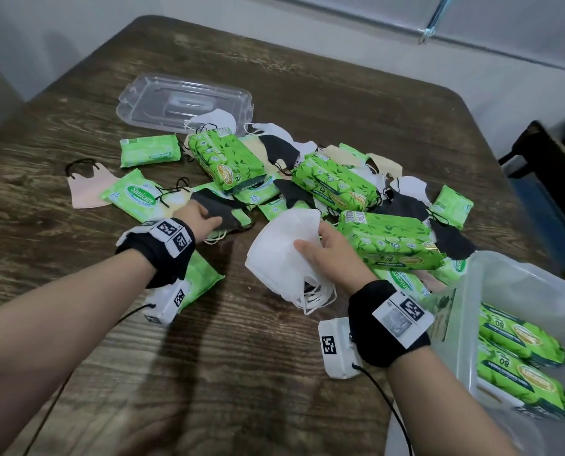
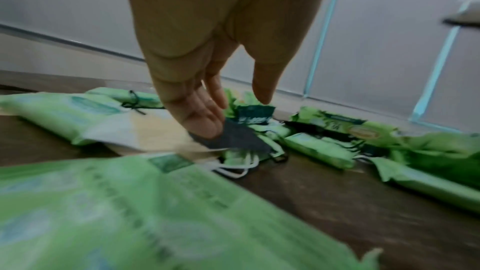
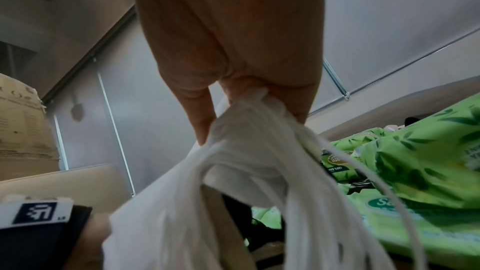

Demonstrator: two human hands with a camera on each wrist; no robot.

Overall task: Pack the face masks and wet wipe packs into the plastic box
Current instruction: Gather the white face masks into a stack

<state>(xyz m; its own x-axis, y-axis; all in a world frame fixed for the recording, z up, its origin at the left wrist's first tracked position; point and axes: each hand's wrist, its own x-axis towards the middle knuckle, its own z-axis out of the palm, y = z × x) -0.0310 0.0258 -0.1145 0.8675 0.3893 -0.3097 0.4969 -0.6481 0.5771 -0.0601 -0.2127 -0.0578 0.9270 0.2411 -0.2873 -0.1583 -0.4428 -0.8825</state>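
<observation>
A pile of green wet wipe packs (image 1: 337, 182) and white, black and beige face masks lies across the middle of the wooden table (image 1: 77, 133). My right hand (image 1: 310, 240) grips a stack of white masks (image 1: 284, 258) above the table, thumb on top; in the right wrist view the hand (image 3: 249, 126) pinches the white masks (image 3: 259, 171). My left hand (image 1: 213, 220) reaches into the pile, its straight fingers (image 2: 205, 124) touching a black mask (image 2: 236, 137), thumb apart. The clear plastic box (image 1: 505, 284) stands at the near right and holds large wipe packs (image 1: 518, 343).
The box's clear lid (image 1: 182, 100) lies at the back of the table. A pink mask (image 1: 86, 189) sits alone at the left. A small wipe pack (image 1: 198, 278) lies under my left wrist. A dark chair (image 1: 554, 159) stands beyond the table's right edge.
</observation>
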